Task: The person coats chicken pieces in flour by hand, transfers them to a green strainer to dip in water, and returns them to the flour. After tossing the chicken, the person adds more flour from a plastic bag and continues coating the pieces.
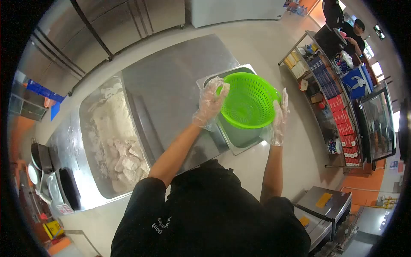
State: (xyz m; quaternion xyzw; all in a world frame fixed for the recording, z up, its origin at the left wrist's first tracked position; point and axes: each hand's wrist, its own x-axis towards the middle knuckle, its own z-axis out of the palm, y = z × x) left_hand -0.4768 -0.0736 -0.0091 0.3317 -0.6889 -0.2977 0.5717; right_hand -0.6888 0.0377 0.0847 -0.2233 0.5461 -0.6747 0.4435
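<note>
A bright green plastic colander [245, 109] is held tilted between my two hands, over a rectangular metal pan [240, 140]. It looks empty inside. My left hand [210, 103], in a clear plastic glove, grips its left rim with the fingers curled over. At the opposite rim is my right hand [279, 120], also gloved, with the thumb side against the colander's edge and the fingers pointing up. To the left, a metal basin of white flour [112, 112] holds several flour-coated chunks [129, 162] heaped at its near end.
The pan stands at the right end of a steel worktable [171, 73]. Steel cabinets [107, 25] and a white freezer [235, 10] line the far side. At right stand a shelf rack with red boxes [340, 115] and a glass display case [377, 124]. A person [354, 38] is behind the rack.
</note>
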